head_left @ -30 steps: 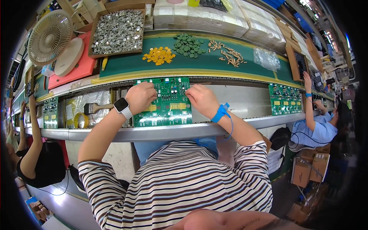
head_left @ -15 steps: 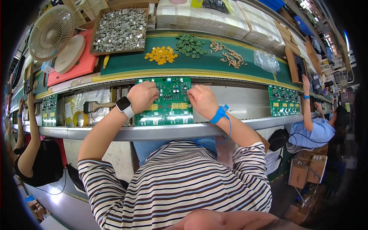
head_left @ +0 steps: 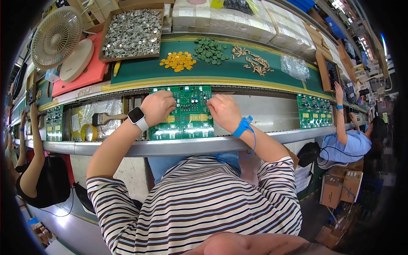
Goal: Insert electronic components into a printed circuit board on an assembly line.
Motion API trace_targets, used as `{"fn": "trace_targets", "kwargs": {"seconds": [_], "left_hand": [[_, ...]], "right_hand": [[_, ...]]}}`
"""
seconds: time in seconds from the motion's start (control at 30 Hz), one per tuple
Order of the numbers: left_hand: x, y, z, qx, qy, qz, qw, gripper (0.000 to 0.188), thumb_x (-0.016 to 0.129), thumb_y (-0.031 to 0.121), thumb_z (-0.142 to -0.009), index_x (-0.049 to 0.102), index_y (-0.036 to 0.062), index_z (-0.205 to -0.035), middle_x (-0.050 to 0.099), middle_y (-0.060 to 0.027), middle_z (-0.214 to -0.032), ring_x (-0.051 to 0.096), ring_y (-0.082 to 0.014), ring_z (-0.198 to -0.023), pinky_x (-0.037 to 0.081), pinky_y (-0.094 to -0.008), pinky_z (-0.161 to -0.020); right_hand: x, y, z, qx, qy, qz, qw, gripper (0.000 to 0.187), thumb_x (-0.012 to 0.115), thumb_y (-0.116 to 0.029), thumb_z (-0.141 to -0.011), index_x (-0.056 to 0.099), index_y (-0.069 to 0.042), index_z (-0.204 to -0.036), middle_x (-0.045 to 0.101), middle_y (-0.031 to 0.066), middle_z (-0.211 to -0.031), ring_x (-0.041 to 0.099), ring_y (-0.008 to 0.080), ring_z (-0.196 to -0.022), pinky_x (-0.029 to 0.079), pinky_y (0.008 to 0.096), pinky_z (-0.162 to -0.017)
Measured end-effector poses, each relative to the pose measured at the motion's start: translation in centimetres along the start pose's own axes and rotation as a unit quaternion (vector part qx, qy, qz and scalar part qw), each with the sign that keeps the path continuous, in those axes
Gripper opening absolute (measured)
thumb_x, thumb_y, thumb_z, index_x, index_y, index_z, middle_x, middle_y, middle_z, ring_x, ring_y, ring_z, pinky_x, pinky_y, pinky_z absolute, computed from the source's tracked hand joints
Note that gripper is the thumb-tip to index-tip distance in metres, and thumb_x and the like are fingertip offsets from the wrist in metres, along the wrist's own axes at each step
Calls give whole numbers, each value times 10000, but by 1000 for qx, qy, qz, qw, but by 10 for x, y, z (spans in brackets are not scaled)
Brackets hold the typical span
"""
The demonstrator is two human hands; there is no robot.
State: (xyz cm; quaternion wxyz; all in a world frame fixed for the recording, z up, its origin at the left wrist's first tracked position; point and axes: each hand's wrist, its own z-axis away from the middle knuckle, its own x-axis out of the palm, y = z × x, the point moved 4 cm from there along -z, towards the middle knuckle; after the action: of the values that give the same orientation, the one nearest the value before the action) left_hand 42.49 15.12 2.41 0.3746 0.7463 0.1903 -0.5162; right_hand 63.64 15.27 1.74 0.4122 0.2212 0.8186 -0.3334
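In front of me a green circuit board (head_left: 183,128) with yellow blocks and small components lies across the conveyor rails. My left hand (head_left: 158,106) is over the board's left part, fingers curled together near its upper middle. At the board's right edge my right hand (head_left: 225,111) has thumb and fingertips pressed together in a pinch. Whatever either hand holds is too small or hidden by the fingers. Past the rails, a green work surface carries piles of yellow discs (head_left: 178,61), green discs (head_left: 211,50) and small tan cylindrical parts (head_left: 258,66).
A carton of metal parts (head_left: 132,34) and a fan (head_left: 57,37) stand at the far left. A brush (head_left: 111,117) and a tape roll (head_left: 89,132) lie left of the board. Another board (head_left: 315,112) rests rightward, beside a co-worker's arm (head_left: 340,112). A metal rail (head_left: 182,147) runs nearest me.
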Motion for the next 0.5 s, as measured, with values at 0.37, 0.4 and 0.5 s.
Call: {"fn": "trace_targets", "kwargs": {"seconds": [0.37,0.4,0.5], "left_hand": [[0,0,-1,4,11,6,1000,77,645,97,-722,578,58,-719,524,-75,-742,544,-267,-750,460,-367,-646],[-1,0,-2,5,11,6,1000,77,644,97,-722,578,58,-720,525,-76,-742,544,-267,-749,459,-368,-644],[2,-3,1,-2,10,6,1000,74,643,98,-723,579,60,-722,526,-76,-741,544,-269,-749,459,-369,-642]], "right_hand": [[9,-6,1,-26,14,62,998,23,574,-57,-660,557,-57,-675,526,95,-677,539,281,-668,435,395,-621],[7,-10,-1,-39,7,81,996,27,575,-63,-656,559,-63,-678,525,91,-678,539,277,-669,434,394,-621],[7,-8,-4,-45,-29,91,994,24,584,-77,-661,572,-78,-682,535,84,-689,547,275,-678,440,394,-625]]}}
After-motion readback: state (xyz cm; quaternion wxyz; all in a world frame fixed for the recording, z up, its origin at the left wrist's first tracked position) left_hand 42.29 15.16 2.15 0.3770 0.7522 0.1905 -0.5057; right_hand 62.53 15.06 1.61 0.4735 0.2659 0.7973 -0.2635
